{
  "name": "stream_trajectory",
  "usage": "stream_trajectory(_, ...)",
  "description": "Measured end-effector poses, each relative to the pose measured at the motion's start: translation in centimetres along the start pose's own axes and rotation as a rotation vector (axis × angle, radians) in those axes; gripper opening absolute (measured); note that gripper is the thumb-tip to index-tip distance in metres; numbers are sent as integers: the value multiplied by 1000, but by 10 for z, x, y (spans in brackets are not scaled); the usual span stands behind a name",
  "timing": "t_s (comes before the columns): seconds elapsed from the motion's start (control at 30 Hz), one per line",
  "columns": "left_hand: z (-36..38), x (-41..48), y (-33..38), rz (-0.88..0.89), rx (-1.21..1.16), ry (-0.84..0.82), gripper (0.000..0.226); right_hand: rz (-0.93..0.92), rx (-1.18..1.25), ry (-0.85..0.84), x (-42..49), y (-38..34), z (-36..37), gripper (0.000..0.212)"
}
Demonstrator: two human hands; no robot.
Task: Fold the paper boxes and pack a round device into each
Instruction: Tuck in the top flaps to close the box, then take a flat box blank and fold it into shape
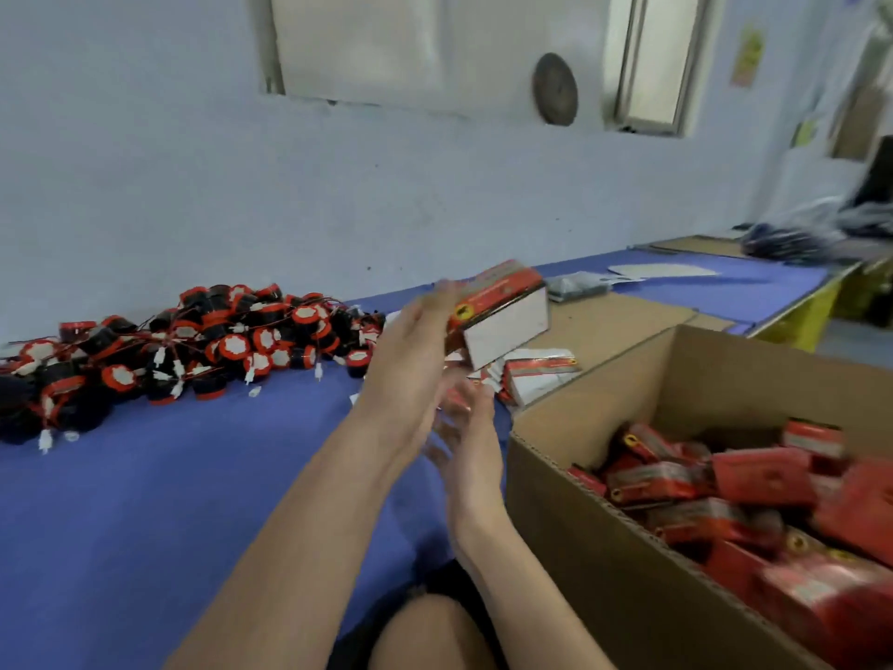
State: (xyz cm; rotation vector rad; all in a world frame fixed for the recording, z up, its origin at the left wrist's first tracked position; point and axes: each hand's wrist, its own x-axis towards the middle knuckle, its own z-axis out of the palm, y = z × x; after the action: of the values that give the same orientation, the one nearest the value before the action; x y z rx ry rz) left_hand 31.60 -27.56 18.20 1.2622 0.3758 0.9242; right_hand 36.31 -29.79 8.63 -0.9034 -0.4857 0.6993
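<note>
The table (pixel 193 500), under a blue cloth, fills the lower left. At 4 o'clock stands an open cardboard carton (pixel 580 548) partly filled with closed red boxes (pixel 758 481) lying loosely. At 9 o'clock, against the wall, a heap of round devices (pixel 193 350) lies on the cloth, black and red with white wire plugs. Just right of centre a small stack of flat boxes (pixel 536 374) rests at the carton's far corner. Above it, near centre toward 1 o'clock, a folded box (pixel 507 321) is lifted clear of the table and tilted, white face toward the camera. The left hand (pixel 410 360) grips its left end, thumb hidden. The right hand (pixel 466 423), blurred, is below it at 5 o'clock, fingers loosely spread, holding nothing.
</note>
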Motion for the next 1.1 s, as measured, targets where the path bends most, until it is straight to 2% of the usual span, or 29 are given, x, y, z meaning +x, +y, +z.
stream_trajectory(0.07,42,-5,13,2,57,-319,42,4,-76,-22,-6,-6,-8,25)
stream_trajectory(0.1,55,-9,17,17,134,-423,44,3,-119,-35,-9,-7,-11,24)
stream_trajectory(0.17,63,-11,20,62,227,-463,42,-11,-209,-57,-11,-5,-16,25)
stream_trajectory(0.27,34,-8,14,111,252,-289,39,-33,-264,-101,-13,6,-14,27)
stream_trajectory(0.43,-74,-1,-17,118,444,142,30,10,-326,-137,-1,45,8,19)
stream_trajectory(0.53,-149,0,-42,49,741,252,23,33,-437,-179,14,77,26,24)
stream_trajectory(0.67,-226,6,-73,-26,985,383,20,0,-639,-264,48,110,49,29)
stream_trajectory(0.8,-286,3,-107,-117,1433,449,30,-226,-1149,-238,95,138,55,43)
stream_trajectory(0.87,-302,-1,-119,-192,1530,443,27,-303,-1397,-209,118,147,54,50)
stream_trajectory(0.93,-306,1,-123,-188,1562,432,24,-286,-1601,-215,143,155,51,58)
stream_trajectory(1.0,-306,3,-123,-188,1598,423,22,-171,-1730,-215,158,162,42,62)
stream_trajectory(1.1,-306,4,-121,-182,1588,422,20,-113,-1810,-169,169,165,32,46)
